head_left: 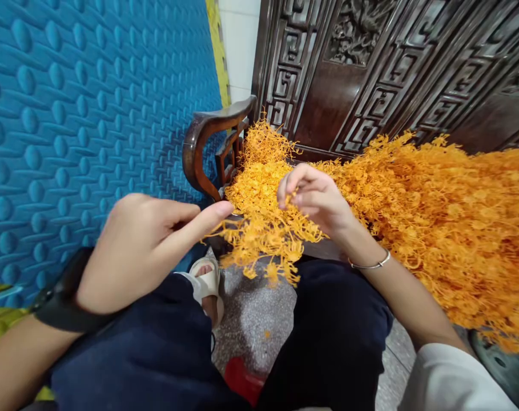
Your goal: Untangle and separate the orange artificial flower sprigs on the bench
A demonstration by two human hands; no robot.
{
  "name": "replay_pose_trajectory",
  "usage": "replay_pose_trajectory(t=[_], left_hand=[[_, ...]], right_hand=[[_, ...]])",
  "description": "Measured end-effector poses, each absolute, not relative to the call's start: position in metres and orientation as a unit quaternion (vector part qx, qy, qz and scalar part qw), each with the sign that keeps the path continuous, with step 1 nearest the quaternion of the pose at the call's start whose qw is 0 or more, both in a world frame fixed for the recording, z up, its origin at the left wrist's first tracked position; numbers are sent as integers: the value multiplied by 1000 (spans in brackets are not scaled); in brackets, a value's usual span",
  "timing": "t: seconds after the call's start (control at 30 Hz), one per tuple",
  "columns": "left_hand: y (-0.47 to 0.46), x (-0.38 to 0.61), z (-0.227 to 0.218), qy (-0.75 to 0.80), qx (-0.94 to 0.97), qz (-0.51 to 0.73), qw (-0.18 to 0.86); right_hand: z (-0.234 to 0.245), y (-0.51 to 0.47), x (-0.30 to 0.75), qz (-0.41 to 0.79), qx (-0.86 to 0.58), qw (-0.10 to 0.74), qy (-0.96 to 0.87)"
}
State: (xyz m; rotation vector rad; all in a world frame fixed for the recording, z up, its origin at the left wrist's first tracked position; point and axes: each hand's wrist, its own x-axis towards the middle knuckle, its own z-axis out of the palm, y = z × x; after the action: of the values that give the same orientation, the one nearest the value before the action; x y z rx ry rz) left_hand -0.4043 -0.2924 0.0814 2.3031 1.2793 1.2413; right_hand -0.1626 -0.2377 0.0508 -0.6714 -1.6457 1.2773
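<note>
A loose bunch of orange plastic flower-like pieces [263, 242] with thin curly stems hangs over the gap between my knees. My left hand [143, 248] is closed at the bunch's left side, thumb stretched along the top. Stems run in behind that thumb, and the curled fingers are mostly hidden. Just above the bunch, my right hand [317, 200] is closed in a pinch, with a small orange plastic piece [290, 198] showing between its fingertips. Whether this piece is still joined to the bunch I cannot tell.
A large heap of the same orange pieces [451, 217] spreads along the carved dark wooden bench [328, 103]. Its curved armrest [194, 148] rises beyond my left hand. Blue foam matting [92, 114] covers the left. A red object [244, 379] lies on the speckled floor [254, 319].
</note>
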Motion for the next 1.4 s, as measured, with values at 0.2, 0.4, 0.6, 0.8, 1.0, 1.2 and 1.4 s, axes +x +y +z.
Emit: replay_pose_trajectory(t=[0.2,0.4,0.6,0.8,1.0,1.2,1.4], left_hand=[[-277,-392,74,385,825,385,153],[-232,-387,36,330,819,236,407],[-215,-383,8,373,677,272,572],[-217,-388,10,477,627,228,572],[-218,-399,7,468,646,243,552],[-212,-396,2,438,651,252,567],[-209,-390,5,437,655,276,550]], right_hand=[[46,-243,-172,580,-191,346,-712],[30,-233,-183,617,-241,360,-657],[9,-212,-187,600,-313,376,-633],[-9,-175,-157,455,-444,451,-626],[-29,-129,-84,299,-558,594,-497],[-34,-104,-79,298,-598,477,-571],[-13,-143,-127,335,-492,421,-685]])
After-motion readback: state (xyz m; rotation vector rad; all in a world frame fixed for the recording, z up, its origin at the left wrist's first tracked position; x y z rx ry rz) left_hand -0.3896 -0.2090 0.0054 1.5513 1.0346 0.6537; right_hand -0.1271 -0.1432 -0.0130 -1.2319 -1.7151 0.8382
